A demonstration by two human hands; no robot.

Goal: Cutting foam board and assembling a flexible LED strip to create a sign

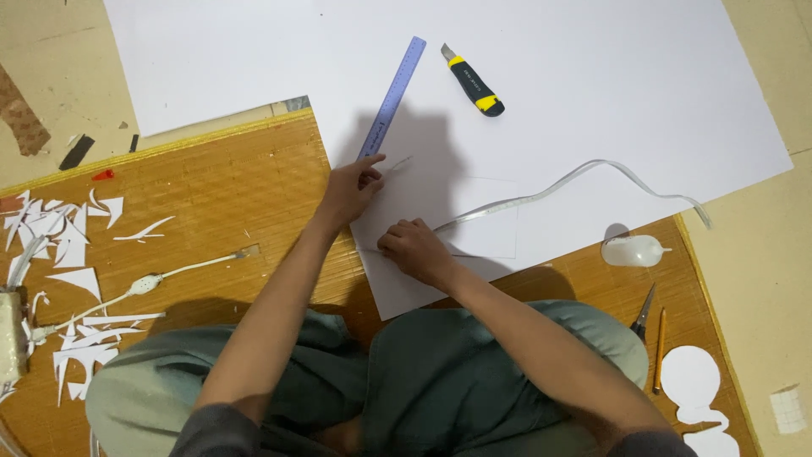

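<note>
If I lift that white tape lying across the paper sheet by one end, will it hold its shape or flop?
Likely floppy: the white tape lies in loose curves across the paper sheet and off its edge. It looks thin and flat, so probably light and apt to drag. It should not roll, unlike the utility knife perhaps.

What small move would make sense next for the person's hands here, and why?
Probably the left hand pulls the purple ruler down across the small white paper rectangle, since both hands rest on that piece and the ruler's lower end lies at the left fingers.
</note>
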